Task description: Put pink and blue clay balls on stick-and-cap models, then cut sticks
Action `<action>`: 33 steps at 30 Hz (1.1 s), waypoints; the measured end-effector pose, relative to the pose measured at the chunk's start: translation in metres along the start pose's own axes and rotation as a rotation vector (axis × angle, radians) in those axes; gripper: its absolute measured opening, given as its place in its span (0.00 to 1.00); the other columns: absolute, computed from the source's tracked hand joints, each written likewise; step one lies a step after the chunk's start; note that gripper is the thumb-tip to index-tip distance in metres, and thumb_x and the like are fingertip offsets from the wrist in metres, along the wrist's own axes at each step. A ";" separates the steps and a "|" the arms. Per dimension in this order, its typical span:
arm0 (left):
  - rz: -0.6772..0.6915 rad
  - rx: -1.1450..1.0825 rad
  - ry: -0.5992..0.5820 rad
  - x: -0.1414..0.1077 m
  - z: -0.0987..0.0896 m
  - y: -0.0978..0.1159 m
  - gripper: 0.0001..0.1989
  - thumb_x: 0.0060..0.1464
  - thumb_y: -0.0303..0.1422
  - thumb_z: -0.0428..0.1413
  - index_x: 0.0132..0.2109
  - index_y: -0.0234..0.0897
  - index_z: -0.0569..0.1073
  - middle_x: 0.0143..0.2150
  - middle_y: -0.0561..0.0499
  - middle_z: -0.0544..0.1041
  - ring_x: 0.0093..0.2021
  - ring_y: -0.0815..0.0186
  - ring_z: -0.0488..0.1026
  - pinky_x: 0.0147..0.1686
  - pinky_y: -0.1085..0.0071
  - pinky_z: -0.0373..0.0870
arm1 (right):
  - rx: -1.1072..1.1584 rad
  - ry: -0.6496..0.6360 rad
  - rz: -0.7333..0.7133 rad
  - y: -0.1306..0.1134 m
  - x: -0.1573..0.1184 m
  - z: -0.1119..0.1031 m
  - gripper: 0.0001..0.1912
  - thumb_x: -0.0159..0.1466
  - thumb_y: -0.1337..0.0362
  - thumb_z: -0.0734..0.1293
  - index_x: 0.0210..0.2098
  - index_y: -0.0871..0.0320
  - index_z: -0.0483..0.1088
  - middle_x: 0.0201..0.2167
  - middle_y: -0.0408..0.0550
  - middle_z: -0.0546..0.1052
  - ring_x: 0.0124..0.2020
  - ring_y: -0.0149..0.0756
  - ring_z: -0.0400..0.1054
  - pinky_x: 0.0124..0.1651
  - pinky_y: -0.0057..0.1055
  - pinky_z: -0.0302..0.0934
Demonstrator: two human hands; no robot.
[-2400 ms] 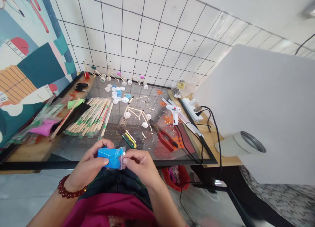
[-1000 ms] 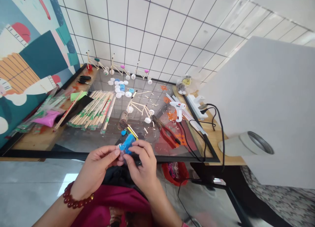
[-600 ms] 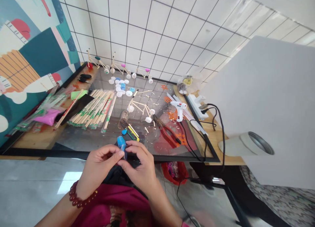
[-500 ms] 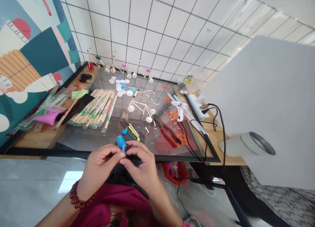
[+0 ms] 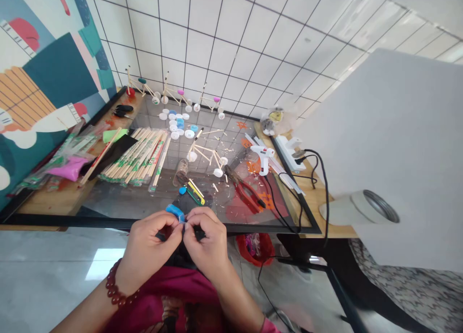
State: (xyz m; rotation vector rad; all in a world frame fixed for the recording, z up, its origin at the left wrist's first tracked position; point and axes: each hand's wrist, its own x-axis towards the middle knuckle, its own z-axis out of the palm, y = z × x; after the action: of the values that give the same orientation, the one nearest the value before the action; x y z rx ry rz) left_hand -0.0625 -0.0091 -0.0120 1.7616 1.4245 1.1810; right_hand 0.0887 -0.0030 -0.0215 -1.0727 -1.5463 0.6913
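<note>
Over the table's front edge, my left hand (image 5: 154, 239) and my right hand (image 5: 205, 234) meet with their fingertips pinched together. Between them is a small packet of blue modelling clay (image 5: 175, 211), its blue end sticking out above the left fingers and its clear wrap running to the right fingertips. Just beyond lie a blue clay lump (image 5: 183, 190) and a yellow-green utility knife (image 5: 195, 194). Farther back stands a small bicycle model (image 5: 206, 153) made of sticks with white bottle-cap wheels.
Wrapped chopsticks (image 5: 139, 157) and a pink clay packet (image 5: 68, 167) lie left. Red-handled pliers (image 5: 248, 193) and a white glue gun (image 5: 263, 157) with a cable lie right. Bottle caps (image 5: 177, 122) and more stick models (image 5: 210, 100) are at the back. A red bin (image 5: 255, 251) stands below.
The blue packet has tipped over to the left and sits lower between my hands. My fingertips have come closer together, and the view has shifted slightly.
</note>
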 end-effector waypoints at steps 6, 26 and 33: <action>-0.160 -0.150 -0.099 0.002 0.001 -0.006 0.10 0.53 0.30 0.59 0.24 0.37 0.72 0.24 0.52 0.72 0.26 0.69 0.68 0.27 0.75 0.65 | 0.214 -0.073 0.178 0.006 0.004 -0.003 0.08 0.55 0.73 0.66 0.21 0.57 0.70 0.27 0.44 0.75 0.29 0.30 0.70 0.32 0.24 0.65; 0.194 0.231 -0.095 -0.001 -0.007 0.019 0.17 0.57 0.27 0.51 0.21 0.39 0.61 0.18 0.56 0.65 0.19 0.72 0.63 0.22 0.75 0.56 | -0.260 -0.038 -0.195 -0.007 -0.007 -0.009 0.08 0.62 0.73 0.64 0.31 0.55 0.71 0.27 0.44 0.77 0.28 0.30 0.71 0.33 0.27 0.67; 0.215 0.356 -0.082 -0.004 -0.004 0.013 0.17 0.57 0.27 0.52 0.21 0.40 0.59 0.18 0.56 0.64 0.19 0.70 0.63 0.22 0.72 0.56 | -0.257 0.084 -0.146 -0.006 -0.002 -0.011 0.08 0.59 0.73 0.63 0.27 0.55 0.68 0.24 0.42 0.74 0.26 0.29 0.68 0.30 0.25 0.63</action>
State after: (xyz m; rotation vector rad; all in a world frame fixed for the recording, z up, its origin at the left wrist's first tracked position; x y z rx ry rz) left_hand -0.0602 -0.0171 -0.0003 2.2279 1.4954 0.9889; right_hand 0.0979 -0.0085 -0.0143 -1.1484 -1.6520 0.3500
